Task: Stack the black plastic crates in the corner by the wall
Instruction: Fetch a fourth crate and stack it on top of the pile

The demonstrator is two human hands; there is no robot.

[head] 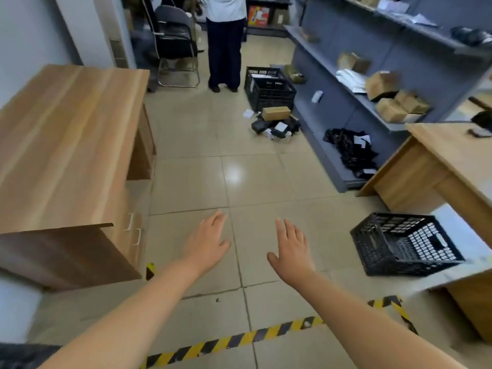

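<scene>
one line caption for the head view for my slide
Both empty hands, left hand and right hand, reach over the tiled floor; near crate and far crate stand unstacked.

Wooden desk [66,145], grey shelving [346,83], striped floor tape [239,339]

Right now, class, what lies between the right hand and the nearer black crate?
Only bare floor tiles; the head view shows nothing between the right hand and the crate.
</scene>
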